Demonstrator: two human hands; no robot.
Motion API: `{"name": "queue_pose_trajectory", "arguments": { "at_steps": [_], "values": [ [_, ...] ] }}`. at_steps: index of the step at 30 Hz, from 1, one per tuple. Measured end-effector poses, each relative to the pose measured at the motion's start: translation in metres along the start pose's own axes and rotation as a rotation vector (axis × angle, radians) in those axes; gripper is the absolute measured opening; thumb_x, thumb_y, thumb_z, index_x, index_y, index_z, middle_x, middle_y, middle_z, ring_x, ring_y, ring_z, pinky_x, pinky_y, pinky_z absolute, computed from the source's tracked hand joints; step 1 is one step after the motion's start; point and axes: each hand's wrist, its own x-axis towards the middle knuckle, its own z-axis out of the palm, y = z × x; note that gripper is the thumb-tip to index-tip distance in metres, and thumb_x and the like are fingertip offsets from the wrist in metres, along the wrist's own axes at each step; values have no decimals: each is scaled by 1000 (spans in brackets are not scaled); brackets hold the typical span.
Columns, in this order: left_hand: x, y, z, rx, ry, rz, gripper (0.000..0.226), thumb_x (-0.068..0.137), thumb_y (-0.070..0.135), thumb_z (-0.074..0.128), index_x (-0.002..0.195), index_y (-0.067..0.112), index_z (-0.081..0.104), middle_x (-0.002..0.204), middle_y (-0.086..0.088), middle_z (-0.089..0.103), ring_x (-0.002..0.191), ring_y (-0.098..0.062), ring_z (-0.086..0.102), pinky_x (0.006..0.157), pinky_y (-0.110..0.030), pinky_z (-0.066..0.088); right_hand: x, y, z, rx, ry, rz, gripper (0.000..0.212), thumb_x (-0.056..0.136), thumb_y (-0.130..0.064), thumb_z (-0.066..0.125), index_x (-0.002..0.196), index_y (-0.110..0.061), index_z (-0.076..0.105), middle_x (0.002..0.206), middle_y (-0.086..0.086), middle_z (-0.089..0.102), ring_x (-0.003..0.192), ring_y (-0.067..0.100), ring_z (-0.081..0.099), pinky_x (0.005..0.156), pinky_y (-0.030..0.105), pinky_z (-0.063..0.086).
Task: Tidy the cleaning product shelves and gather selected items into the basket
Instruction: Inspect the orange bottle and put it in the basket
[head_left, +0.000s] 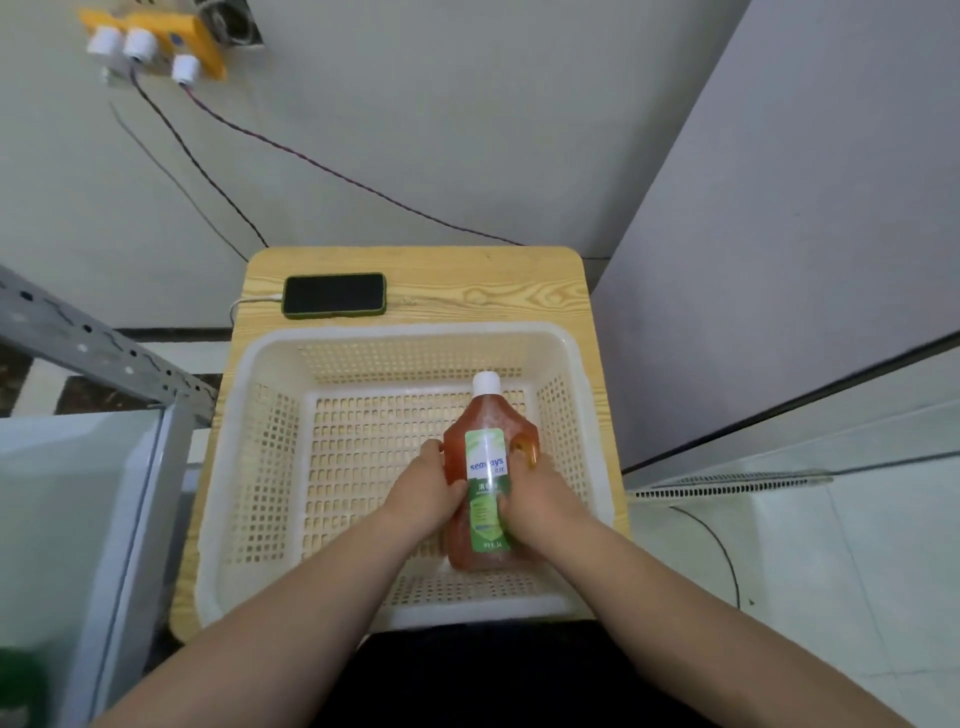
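A white perforated plastic basket (270, 441) stands on a small wooden table (467, 280). Inside it, towards the right side, is an orange-brown bottle (488, 421) with a white cap and a green and white label, its cap pointing away from me. My left hand (423, 488) grips the bottle's left side. My right hand (537, 499) grips its right side, just below the moulded handle. Both hands are inside the basket and cover the bottle's lower flanks.
A black phone (335, 294) on a white cable lies on the table behind the basket. A grey metal shelf frame (93, 348) and a pale bin stand at the left. A glass-topped cabinet (810, 467) is at the right. Cables run along the wall from a yellow socket strip (156, 36).
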Motion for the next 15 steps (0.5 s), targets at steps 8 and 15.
{"name": "queue_pose_trajectory", "arguments": {
  "at_steps": [8, 15],
  "values": [
    [-82, 6, 35, 481, 2, 134, 65, 92, 58, 37, 151, 29, 40, 147, -1, 48, 121, -22, 59, 95, -39, 52, -35, 35, -10, -474, -65, -516, 62, 99, -42, 53, 150, -12, 36, 143, 17, 49, 127, 33, 48, 105, 44, 46],
    [-140, 17, 45, 569, 259, 20, 51, 92, 54, 30, 113, 23, 66, 99, -3, 66, 93, -25, 63, 76, -35, 48, -38, 31, -28, -521, -75, -710, 52, 100, -61, 48, 128, -17, 56, 124, 11, 58, 108, 30, 60, 76, 37, 47]
  ]
}}
